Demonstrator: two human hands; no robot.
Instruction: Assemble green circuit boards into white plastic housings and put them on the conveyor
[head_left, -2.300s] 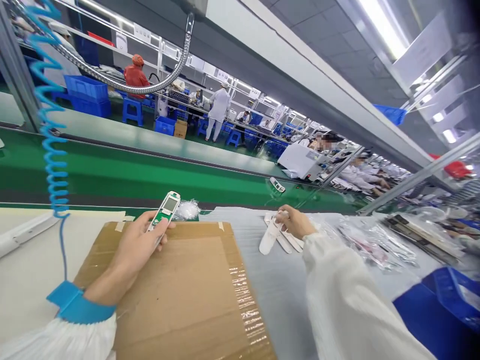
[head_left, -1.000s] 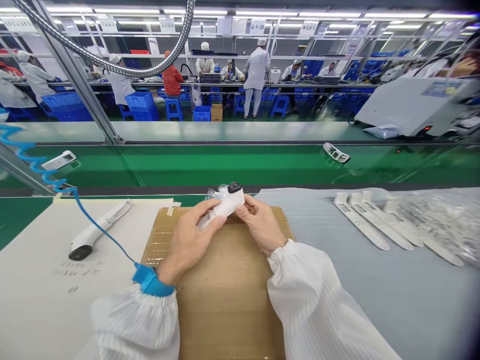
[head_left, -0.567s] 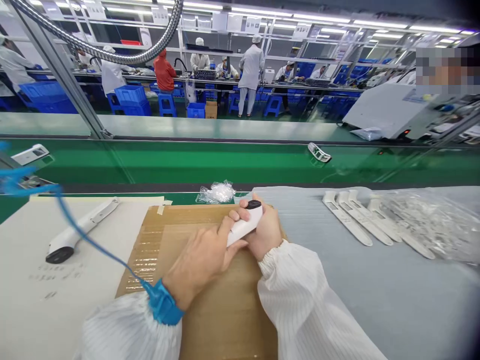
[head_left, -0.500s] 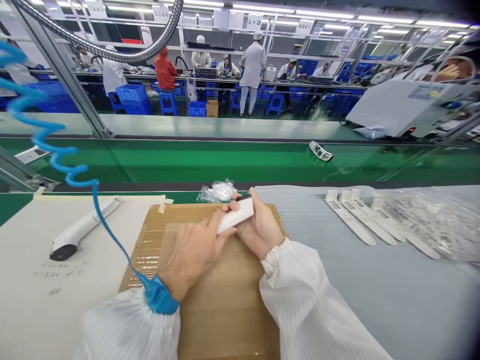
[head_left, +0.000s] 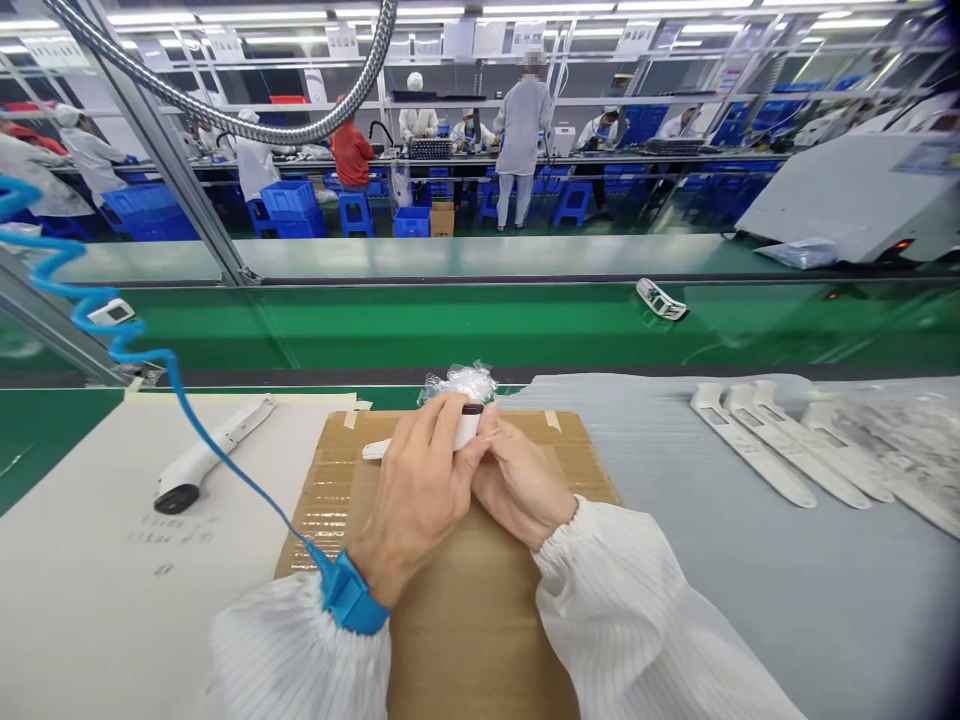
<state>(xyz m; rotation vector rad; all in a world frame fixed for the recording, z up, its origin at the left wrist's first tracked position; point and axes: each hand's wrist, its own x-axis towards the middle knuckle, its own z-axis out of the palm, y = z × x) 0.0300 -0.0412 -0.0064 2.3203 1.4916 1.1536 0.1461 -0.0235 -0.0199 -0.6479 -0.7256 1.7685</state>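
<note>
Both hands hold one white handheld device (head_left: 468, 428) with a black end, above the brown cardboard (head_left: 472, 620). My left hand (head_left: 420, 480), with a blue wrist strap (head_left: 352, 597), wraps over its middle and hides much of it. A slim white end pokes out to the left of that hand. The fingers of my right hand (head_left: 521, 475) are closed at the black end on the right. Just beyond the hands is a crumpled clear plastic bag (head_left: 466, 382).
Another white device (head_left: 214, 455) lies on white paper at the left. Several white shell parts (head_left: 752, 445) and a plastic bag of parts (head_left: 907, 430) are at the right. A white part (head_left: 661, 299) sits on the green belt (head_left: 450, 325). A coiled blue cord (head_left: 217, 455) hangs at the left.
The device has turned so its slim end points left. My left hand has moved up and over it, and my right hand has closed in at the black end. The view has shifted left.
</note>
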